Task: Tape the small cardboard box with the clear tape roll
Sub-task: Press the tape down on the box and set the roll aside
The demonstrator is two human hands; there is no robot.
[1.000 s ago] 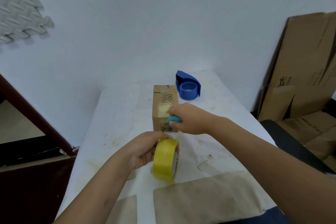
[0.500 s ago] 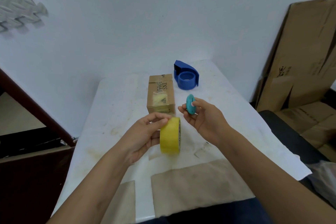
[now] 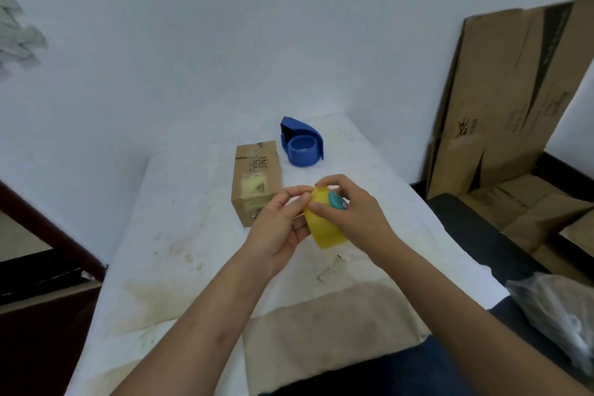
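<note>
The small cardboard box [image 3: 257, 180] lies on the white table [image 3: 180, 219], with strips of tape across its top. Just in front of it, above the table, both hands meet on the yellowish clear tape roll [image 3: 324, 228]. My left hand [image 3: 279, 228] cradles the roll from the left, its fingertips pinching at the top edge. My right hand [image 3: 356, 219] grips the roll from the right and also holds a small teal cutter [image 3: 337, 201] against it. The roll's core is hidden by the fingers.
A blue tape dispenser [image 3: 302, 146] sits behind the box to the right. Flattened cardboard sheets [image 3: 514, 100] lean on the wall at right, with a plastic bag [image 3: 559, 309] near the lower right. A dark wooden frame [image 3: 48, 235] borders the table's left.
My right hand left the box with the teal cutter and came back onto the roll. My left hand lifted the roll slightly toward the box.
</note>
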